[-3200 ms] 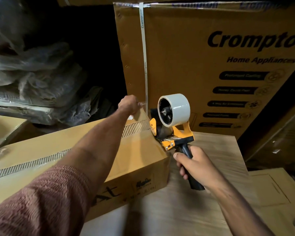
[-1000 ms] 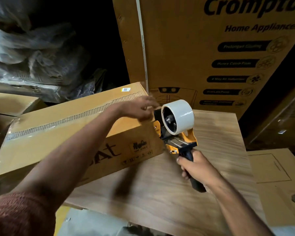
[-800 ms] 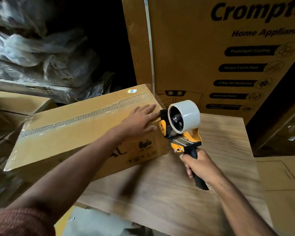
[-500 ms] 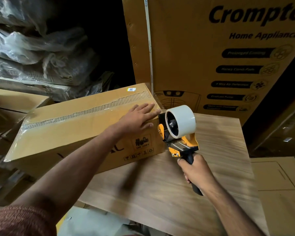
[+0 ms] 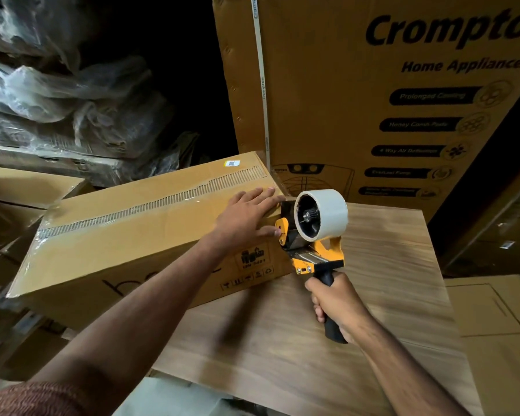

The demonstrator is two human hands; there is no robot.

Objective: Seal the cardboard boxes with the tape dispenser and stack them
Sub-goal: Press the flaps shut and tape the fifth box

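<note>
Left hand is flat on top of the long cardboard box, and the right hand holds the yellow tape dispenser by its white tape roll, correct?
Not quite. In the head view the right hand grips the yellow tape dispenser by its black handle, not the white tape roll. The left hand does lie flat on the long cardboard box.

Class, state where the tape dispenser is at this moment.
In the head view the tape dispenser sits right of centre, gripped by the right hand, its front against the right end of the cardboard box, beside the left hand.
</note>
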